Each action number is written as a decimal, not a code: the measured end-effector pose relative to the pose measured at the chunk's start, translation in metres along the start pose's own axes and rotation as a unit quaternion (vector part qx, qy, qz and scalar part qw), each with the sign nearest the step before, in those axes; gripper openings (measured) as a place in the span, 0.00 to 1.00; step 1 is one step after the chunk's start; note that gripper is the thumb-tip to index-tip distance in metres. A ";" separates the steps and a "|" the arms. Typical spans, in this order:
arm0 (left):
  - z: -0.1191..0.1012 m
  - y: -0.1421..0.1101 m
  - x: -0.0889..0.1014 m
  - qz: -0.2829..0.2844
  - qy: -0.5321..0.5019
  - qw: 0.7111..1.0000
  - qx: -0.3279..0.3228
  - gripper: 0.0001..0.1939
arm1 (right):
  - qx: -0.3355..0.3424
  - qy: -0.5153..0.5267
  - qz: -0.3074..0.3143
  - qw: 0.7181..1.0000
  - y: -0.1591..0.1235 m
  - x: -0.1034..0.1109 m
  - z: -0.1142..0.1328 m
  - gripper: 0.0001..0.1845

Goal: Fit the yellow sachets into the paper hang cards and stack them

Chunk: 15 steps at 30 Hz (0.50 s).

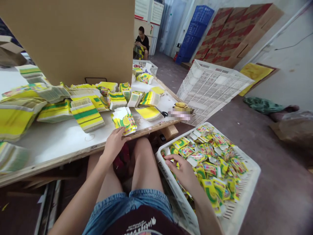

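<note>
My left hand (115,143) is at the table's front edge, its fingers stretched out over the near side of a small loose stack of yellow and white printed packets (125,121). The thumb points to the right, apart from the fingers. My right hand (181,170) hovers over the left side of a white plastic crate (253,178), fingers loosely bent and apart, with nothing visible in them. Many yellow, green and red folded packets (206,151) lie jumbled in the crate. Beside the loose stack is a flat yellow sheet (148,113).
Bundled yellow-green packets (87,114) cover much of the table (60,137), below a large cardboard box (80,39). Black-handled scissors (164,113) and bananas (181,105) are near its right corner. White crates (207,88) stand stacked beyond. A person (142,42) sits at the back.
</note>
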<state>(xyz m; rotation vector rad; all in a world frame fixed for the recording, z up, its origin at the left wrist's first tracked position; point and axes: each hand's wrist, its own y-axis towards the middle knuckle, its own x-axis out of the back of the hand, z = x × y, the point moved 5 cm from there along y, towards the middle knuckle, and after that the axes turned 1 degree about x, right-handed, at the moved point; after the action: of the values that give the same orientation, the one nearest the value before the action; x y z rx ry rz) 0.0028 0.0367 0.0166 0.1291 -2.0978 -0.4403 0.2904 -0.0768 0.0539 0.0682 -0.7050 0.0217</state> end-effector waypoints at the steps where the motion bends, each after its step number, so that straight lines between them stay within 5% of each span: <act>1: 0.000 -0.001 0.000 -0.003 0.003 1.000 -0.004 0.15 | 0.005 0.014 0.008 1.000 0.003 -0.008 0.006 0.11; 15: 0.012 0.011 0.000 -0.007 -0.017 1.000 0.006 0.16 | 0.012 0.136 0.064 0.988 0.008 -0.061 0.036 0.11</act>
<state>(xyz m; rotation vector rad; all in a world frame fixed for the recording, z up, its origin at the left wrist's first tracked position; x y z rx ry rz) -0.0066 0.0506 0.0146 0.1449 -2.1338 -0.4406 0.2208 -0.0715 0.0422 0.0418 -0.4343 0.1609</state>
